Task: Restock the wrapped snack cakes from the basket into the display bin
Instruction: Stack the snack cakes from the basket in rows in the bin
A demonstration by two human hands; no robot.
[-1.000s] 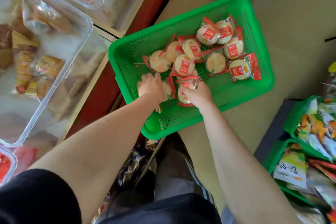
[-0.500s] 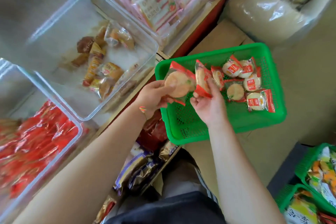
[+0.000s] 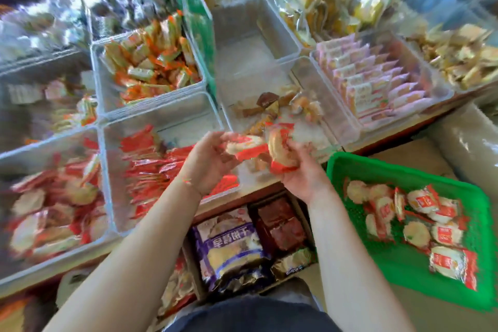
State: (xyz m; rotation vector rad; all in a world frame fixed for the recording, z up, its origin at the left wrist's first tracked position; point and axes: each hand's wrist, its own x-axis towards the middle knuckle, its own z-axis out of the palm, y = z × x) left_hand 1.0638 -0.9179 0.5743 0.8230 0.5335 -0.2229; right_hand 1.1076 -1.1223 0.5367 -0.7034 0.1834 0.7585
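Observation:
My left hand (image 3: pixel 206 162) is closed around a round snack cake in a red-and-clear wrapper (image 3: pixel 244 144). My right hand (image 3: pixel 301 170) grips another wrapped snack cake (image 3: pixel 280 149) right beside it. Both are held up over the front edge of the shelf, between two clear bins. The green basket (image 3: pixel 404 264) lies at lower right with several wrapped cakes (image 3: pixel 420 221) in it. A clear display bin (image 3: pixel 54 205) at far left holds the same round cakes. The frame is blurred by motion.
A clear bin of red packets (image 3: pixel 151 170) sits under my left hand. Behind my hands is a bin with a few brown snacks (image 3: pixel 277 108). More filled bins stand behind, one of them pink packs (image 3: pixel 377 81). Bagged goods (image 3: pixel 234 245) lie under the shelf.
Both hands lifted cakes out of the green basket and carried them left and up over the shelf edge. My view swung up toward the bins.

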